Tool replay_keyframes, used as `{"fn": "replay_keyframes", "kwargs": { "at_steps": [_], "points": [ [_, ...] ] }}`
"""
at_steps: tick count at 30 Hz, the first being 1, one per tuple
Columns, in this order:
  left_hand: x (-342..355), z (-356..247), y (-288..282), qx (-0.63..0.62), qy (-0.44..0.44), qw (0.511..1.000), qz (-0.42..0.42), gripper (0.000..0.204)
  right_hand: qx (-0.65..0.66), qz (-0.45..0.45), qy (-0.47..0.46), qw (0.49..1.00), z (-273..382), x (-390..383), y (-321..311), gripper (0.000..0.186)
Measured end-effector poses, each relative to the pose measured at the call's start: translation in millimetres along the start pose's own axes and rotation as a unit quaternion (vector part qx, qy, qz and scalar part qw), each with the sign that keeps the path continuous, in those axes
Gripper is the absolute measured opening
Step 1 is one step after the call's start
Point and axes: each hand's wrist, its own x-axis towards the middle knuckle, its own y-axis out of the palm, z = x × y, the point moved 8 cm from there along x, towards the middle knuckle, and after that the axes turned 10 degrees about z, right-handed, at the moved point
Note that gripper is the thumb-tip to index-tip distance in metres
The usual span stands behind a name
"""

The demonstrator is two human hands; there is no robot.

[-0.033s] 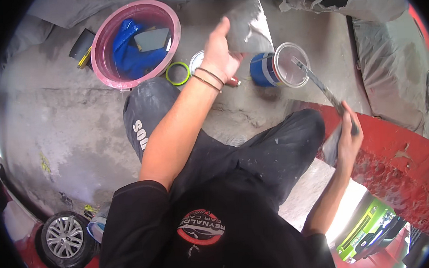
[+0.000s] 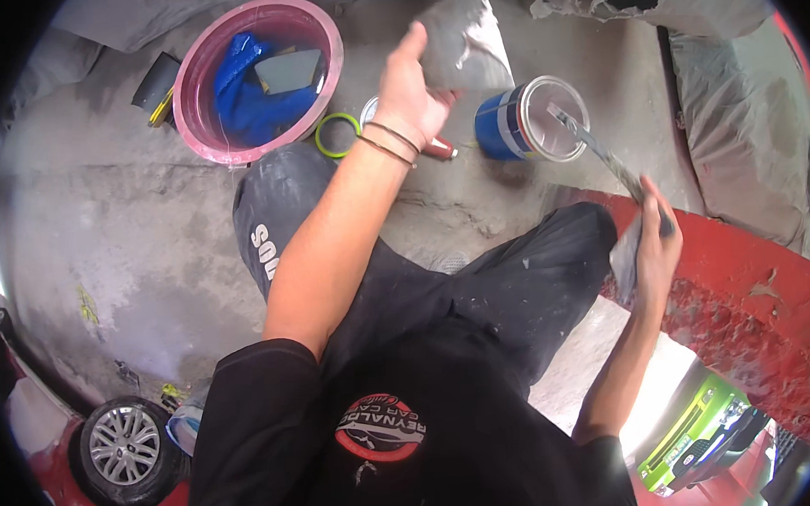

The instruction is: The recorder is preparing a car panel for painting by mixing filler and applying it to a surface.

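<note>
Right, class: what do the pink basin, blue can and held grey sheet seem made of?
Pink basin: probably plastic, slightly glossy, given its thick, rounded rim. Blue can: likely coated metal, judging by its pale, shiny rim. Grey sheet: smooth, possibly metal or plastic; blur leaves it open.

the sheet (image 2: 458, 55) is smooth, perhaps plastic or metal, too blurred to tell, with a glossy smear (image 2: 482, 35). the stick (image 2: 608, 157) is dull and streaked. the tin (image 2: 490, 135) is glossy, the tub (image 2: 193, 85) smooth plastic, the rag (image 2: 231, 89) matt cloth. the floor (image 2: 144, 232) is rough concrete, the tyre (image 2: 123, 498) matt rubber.
</note>
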Motion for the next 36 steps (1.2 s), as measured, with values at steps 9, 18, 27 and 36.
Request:
{"fn": "replay_keyframes", "kwargs": {
  "at_steps": [9, 18, 27, 36],
  "points": [
    [-8, -54, -8, -0.055, 0.053, 0.996, 0.035, 0.052, 0.063, 0.009, 0.057, 0.996, -3, 48, 39, 0.056],
    [-46, -14, 55, 0.086, 0.012, 0.986, 0.143, 0.057, 0.697, -0.045, -0.001, 0.716, 30, 128, 185, 0.016],
    [-8, -117, -10, 0.215, 0.21, 0.95, 0.086, 0.039, 0.492, 0.15, 0.033, 0.857, 51, 107, 357, 0.031],
    [-3, -174, -45, 0.149, 0.295, 0.943, 0.041, 0.032, -0.254, 0.223, -0.16, 0.928, -27, 89, 448, 0.056]
  ]
}}
